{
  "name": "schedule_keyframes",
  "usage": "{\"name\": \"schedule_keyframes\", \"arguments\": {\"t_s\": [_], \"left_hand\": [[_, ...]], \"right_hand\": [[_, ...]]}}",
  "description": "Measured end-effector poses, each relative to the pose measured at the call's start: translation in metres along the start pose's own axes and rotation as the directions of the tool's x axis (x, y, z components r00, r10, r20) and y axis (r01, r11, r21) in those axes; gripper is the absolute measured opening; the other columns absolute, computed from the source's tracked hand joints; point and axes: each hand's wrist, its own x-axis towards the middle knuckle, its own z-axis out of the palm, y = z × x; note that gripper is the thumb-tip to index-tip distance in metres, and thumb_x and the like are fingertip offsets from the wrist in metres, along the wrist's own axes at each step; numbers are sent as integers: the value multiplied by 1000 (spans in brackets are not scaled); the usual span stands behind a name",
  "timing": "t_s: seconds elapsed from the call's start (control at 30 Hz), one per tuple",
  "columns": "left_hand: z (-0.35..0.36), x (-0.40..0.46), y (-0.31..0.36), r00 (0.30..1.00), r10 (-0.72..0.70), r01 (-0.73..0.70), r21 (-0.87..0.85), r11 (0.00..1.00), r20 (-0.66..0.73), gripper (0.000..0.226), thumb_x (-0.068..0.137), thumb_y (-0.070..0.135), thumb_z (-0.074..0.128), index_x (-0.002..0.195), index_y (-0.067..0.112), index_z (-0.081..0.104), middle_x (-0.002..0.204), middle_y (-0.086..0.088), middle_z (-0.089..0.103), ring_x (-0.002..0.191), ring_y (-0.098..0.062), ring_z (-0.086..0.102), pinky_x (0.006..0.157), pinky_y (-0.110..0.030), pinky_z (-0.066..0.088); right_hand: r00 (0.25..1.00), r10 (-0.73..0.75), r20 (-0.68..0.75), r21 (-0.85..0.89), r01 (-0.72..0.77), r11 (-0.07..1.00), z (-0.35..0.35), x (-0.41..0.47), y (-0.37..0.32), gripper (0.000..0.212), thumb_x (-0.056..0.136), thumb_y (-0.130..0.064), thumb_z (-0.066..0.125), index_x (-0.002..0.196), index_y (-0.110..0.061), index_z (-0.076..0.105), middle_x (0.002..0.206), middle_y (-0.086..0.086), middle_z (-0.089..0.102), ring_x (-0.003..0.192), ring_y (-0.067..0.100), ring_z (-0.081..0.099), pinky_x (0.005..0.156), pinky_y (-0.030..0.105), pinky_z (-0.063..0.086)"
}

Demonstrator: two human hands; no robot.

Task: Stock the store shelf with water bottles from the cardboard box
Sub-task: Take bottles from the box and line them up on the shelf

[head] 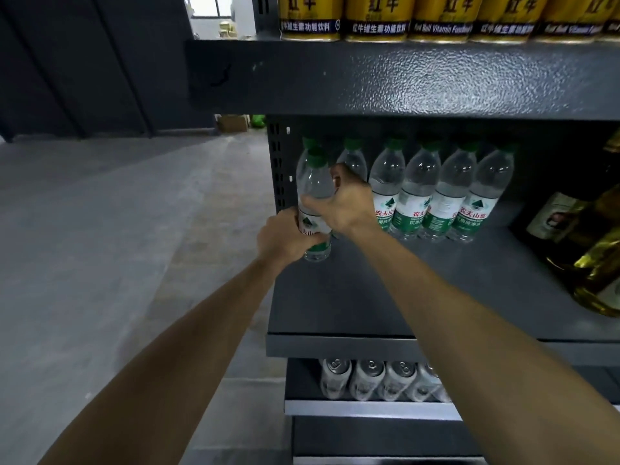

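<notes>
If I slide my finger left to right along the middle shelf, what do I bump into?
Held water bottle, gripped by left hand and right hand → row of standing water bottles → dark labelled bottle → yellow oil bottles.

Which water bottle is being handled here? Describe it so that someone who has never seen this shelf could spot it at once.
Find the dark middle shelf under the gold cans. A row of green-capped water bottles stands along its back. The handled bottle is at the far left, in front of that row, the only one gripped by the left hand and right hand.
</notes>
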Motion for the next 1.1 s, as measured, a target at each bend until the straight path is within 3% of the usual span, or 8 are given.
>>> {"name": "schedule_keyframes", "arguments": {"t_s": [0.3,0.57,0.7,0.9,1.03,1.1], "left_hand": [[-10,-2,2,999,-10,9,31,999,41,57,66,59,81,110,24,69,101,0,73,94,-23,68,73,-34,55],[-17,-3,-1,998,-29,28,16,999,62,48,65,54,84,101,26,70,96,3,74,91,-19,69,77,-37,57],[-16,-1,-2,997,-6,4,32,999,71,51,67,55,82,106,24,70,99,2,73,93,-19,68,78,-39,57],[-12,3,-3,998,-5,5,5,1000,57,53,68,53,83,109,22,68,102,0,73,95,-22,68,79,-40,56],[-8,-1,-4,999,1,0,-29,1000,52,56,69,52,83,112,23,62,105,2,71,96,-21,67,71,-30,48],[-6,-6,-3,998,-23,27,-55,998,65,62,67,53,82,117,24,58,106,4,70,96,-20,66,74,-32,51]], "right_hand": [[999,-26,32,-36,27,999,0,5,4,61,67,-49,82,112,-14,58,90,-10,55,80,8,53,62,12,36],[999,-19,42,-37,21,999,0,5,3,65,70,-50,81,118,-14,57,96,-7,59,81,6,50,56,5,34],[998,-25,51,-49,27,998,4,5,3,68,71,-51,80,120,-12,55,105,0,65,84,9,53,68,19,41],[999,4,52,-43,-2,999,6,7,3,69,70,-51,81,121,-13,53,92,-7,53,80,10,52,66,20,41],[997,30,70,-30,-27,999,2,3,-2,68,71,-48,81,120,-10,53,92,-6,56,81,12,55,65,21,42],[994,52,99,-36,-48,998,-1,-2,-5,68,71,-48,81,119,-9,51,95,-1,62,85,17,60,65,25,48]]}}
